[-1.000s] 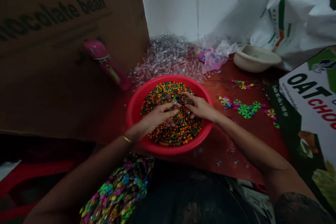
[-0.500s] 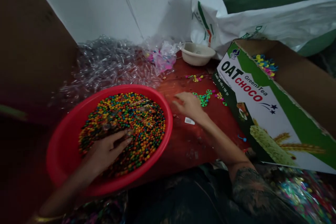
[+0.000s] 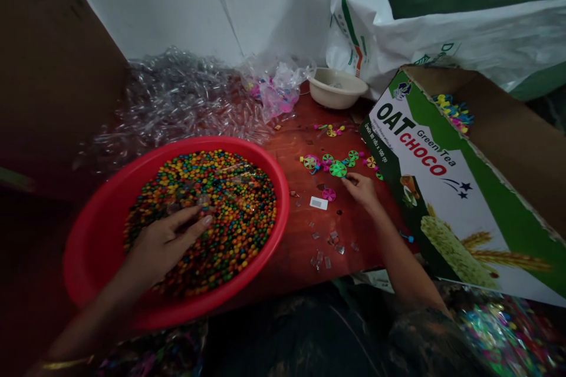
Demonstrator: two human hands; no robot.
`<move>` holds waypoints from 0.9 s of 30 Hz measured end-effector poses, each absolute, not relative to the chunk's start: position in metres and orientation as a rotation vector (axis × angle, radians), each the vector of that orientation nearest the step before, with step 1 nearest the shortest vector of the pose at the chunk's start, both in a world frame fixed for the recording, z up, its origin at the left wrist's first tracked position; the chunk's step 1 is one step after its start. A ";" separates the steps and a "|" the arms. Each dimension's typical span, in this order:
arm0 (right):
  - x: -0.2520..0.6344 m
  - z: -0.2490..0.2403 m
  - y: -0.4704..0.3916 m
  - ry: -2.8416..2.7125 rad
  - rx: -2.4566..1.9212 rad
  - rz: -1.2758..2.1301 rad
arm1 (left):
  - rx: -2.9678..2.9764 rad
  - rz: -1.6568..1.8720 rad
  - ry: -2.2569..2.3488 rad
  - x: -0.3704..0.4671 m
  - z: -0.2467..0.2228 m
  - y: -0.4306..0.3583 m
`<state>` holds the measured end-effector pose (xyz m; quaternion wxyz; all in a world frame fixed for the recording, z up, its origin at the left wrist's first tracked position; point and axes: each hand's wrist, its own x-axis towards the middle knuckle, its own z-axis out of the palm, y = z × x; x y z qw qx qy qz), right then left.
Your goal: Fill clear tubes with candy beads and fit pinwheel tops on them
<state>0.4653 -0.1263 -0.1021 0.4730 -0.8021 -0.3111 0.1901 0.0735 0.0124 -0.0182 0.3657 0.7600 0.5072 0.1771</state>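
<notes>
My left hand (image 3: 165,241) is over the small coloured balls (image 3: 234,212) in the red basin (image 3: 283,188), its thumb and fingers closed around a small clear plastic piece (image 3: 203,200). At the right, my right hand (image 3: 360,187) pinches the edge of a green wheel-shaped piece (image 3: 338,169) on the red surface. More small wheels lie beside it, among them a pink one (image 3: 329,194) and a green one (image 3: 310,162). A white label (image 3: 319,203) rests between the basin and my right hand.
Behind the basin is a heap of clear plastic tubes (image 3: 177,94). A pink-filled plastic bag (image 3: 280,91) and a cream bowl (image 3: 338,89) stand at the back. An OAT CHOCO carton (image 3: 442,177) is on the right, with a white sack (image 3: 411,35) behind it.
My right hand has moved right, from beside the basin's rim to the green wheel. Wheels it had covered now show. My left hand stays in the basin; the view has shifted slightly.
</notes>
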 end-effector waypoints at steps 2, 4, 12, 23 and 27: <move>0.466 -0.100 -0.135 -0.594 -1.822 0.619 | 1.908 0.444 1.259 0.073 -0.018 0.013; 0.464 -0.095 -0.142 -0.548 -1.748 0.703 | 1.861 0.443 1.233 0.075 -0.016 0.012; 0.404 -0.053 -0.119 -0.518 -1.234 1.115 | 1.774 0.491 0.977 0.080 -0.008 0.000; 0.254 0.004 -0.042 -0.940 -0.937 1.275 | 1.292 0.445 0.784 0.078 -0.003 -0.033; 0.244 -0.004 -0.040 -0.953 -0.917 1.356 | 1.222 0.465 0.760 0.076 -0.010 -0.034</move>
